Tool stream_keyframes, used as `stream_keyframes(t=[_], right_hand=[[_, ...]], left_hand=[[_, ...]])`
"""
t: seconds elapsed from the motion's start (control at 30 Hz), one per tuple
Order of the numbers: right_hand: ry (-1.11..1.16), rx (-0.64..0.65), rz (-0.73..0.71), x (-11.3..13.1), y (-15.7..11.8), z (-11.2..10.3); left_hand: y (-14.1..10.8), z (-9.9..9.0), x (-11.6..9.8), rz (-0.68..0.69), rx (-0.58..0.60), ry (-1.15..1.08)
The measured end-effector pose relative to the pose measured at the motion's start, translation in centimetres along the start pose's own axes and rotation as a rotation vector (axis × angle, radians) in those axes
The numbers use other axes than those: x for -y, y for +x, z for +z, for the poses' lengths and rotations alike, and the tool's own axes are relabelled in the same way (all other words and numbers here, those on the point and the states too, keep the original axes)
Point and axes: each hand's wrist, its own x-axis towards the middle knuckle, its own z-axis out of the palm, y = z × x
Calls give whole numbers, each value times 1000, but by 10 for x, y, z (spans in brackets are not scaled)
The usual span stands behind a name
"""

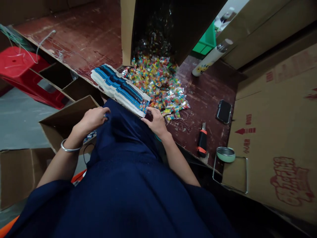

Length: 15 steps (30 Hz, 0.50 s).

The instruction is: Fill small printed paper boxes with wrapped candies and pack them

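Note:
A long row of flat printed packets [119,88], blue and white, stands packed along the table's front edge. At its right end my right hand [158,124] touches the last packet, thumb and forefinger apart at its edge. My left hand [92,119] is to the left and below the row, in front of the dark blue clothing, with its fingers curled together. A small bit of blue shows at its fingertips; what it is I cannot make out. Behind the row spreads a heap of small clear bags of colourful candy [158,79].
The candy spills from a tipped carton [127,33]. To the right are a white bottle [210,59], a phone [224,111], a utility knife [202,142] and a green bowl [226,154] beside a large carton [274,132]. Left stand an open box [66,115] and a red stool [22,62].

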Motion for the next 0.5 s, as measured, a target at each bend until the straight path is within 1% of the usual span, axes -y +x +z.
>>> stream_keyframes(t=[0.03, 0.1, 0.17, 0.23, 0.3, 0.33, 0.4, 0.43, 0.47, 0.5], right_hand=[[-49, 20, -12, -5, 6, 4], [-103, 50, -17, -13, 14, 9], [-119, 67, -23, -16, 18, 11], [-99, 77, -52, -16, 16, 9], [-73, 22, -97, -12, 9, 7], [-66, -33, -121, -9, 4, 6], [-58, -154, -170, -1, -9, 5], [-48, -189, -200, 4, -17, 6], [-31, -190, -235, 10, -25, 6], [-7, -164, -271, 15, -33, 7]], left_hand=[[-1, -7, 6, -25, -30, 41], [-4, -11, 8, -37, -38, 36], [-4, -5, 0, -4, 0, -9], [-2, 10, -13, 36, 67, -153], [2, 30, -27, 18, 136, -433], [4, 42, -33, -26, 173, -613], [5, 64, -41, -166, 261, -968], [6, 75, -44, -228, 307, -1117], [5, 83, -46, -275, 354, -1241], [5, 90, -47, -304, 389, -1334]])
